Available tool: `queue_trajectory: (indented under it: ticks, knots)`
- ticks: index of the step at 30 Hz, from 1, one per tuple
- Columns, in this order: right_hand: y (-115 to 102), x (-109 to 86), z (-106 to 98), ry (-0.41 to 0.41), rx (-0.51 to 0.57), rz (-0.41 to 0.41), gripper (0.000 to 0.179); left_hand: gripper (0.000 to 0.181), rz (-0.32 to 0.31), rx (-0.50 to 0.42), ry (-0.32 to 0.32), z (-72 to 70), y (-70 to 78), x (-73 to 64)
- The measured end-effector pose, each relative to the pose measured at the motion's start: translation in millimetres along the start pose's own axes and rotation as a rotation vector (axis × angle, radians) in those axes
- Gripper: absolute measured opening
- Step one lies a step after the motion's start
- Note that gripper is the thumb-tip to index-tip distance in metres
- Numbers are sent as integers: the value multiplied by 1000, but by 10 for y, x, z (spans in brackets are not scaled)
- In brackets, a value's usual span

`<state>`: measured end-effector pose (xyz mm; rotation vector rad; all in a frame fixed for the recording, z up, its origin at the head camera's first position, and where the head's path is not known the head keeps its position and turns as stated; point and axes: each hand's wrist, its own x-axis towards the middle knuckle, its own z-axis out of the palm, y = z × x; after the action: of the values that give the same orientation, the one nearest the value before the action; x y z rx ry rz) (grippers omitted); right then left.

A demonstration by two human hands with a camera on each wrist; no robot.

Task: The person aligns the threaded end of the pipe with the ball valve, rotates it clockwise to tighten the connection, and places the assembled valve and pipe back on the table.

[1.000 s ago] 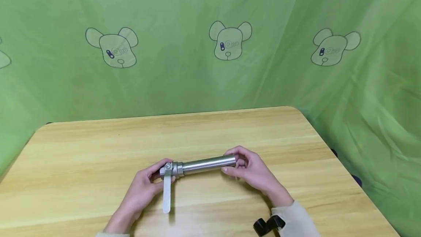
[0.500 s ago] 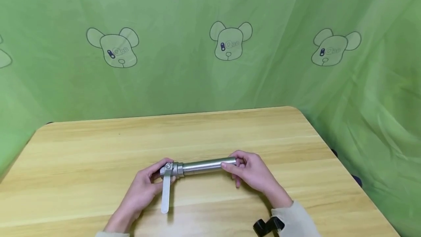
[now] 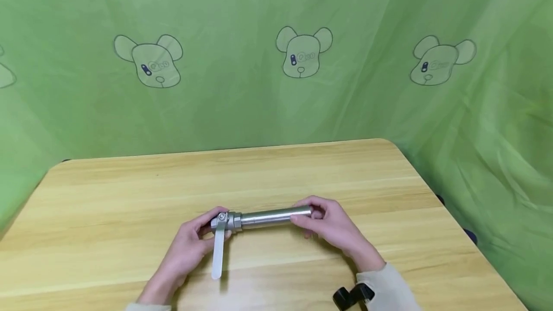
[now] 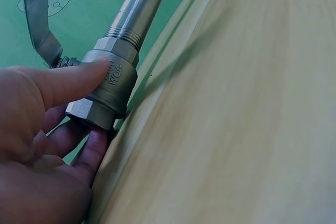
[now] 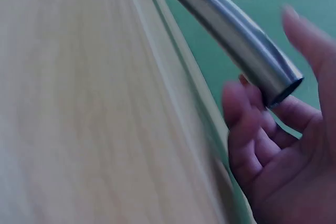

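Note:
A steel ball valve (image 3: 229, 222) with a long flat lever (image 3: 218, 253) is joined to a steel pipe (image 3: 272, 216) above the table. My left hand (image 3: 190, 246) grips the valve body, thumb on its raised lettering in the left wrist view. Between pipe and valve a band of thread (image 4: 125, 35) shows. My right hand (image 3: 330, 224) is around the pipe's free end, its fingers curled behind and below it. The right wrist view shows the thumb (image 5: 304, 38) lifted off the pipe and the fingers blurred at its open end (image 5: 285, 92).
The wooden table (image 3: 129, 196) lies under both hands. Behind it and to the right hangs a green curtain (image 3: 233, 100) printed with bear heads. A black wrist mount (image 3: 354, 296) sits on the right sleeve (image 3: 386, 289).
My right thumb has risen along the pipe's front and the right fingers have shifted around its end. The lever's lower end has swung slightly left. My left hand has stayed in place.

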<state>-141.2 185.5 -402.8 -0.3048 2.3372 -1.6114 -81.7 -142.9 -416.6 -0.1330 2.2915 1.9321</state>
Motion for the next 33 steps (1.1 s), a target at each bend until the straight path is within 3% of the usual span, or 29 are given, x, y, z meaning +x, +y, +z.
queue_trajectory:
  ticks: [3, 6, 12, 18, 26, 33]
  knots:
    - [38, -6, -19, -61, 97, -7, 46, 54, -7, 2, 8, 9, -5, -25]
    - [36, -15, -41, -72, 131, 13, 46, 55, -13, 3, 9, 14, 0, -18]
    - [-11, -35, -41, -54, 104, 68, 43, 56, -16, -1, 4, 9, -2, -11]
    - [-18, -34, -4, -74, 63, 45, 37, 56, -12, -7, 6, 4, -12, -23]
    - [-7, -22, 44, -5, -31, 35, 41, 56, -13, -16, 3, 9, -13, -18]
    - [-13, 9, 41, -22, 16, 22, 38, 54, -4, -2, 1, -2, 4, -2]
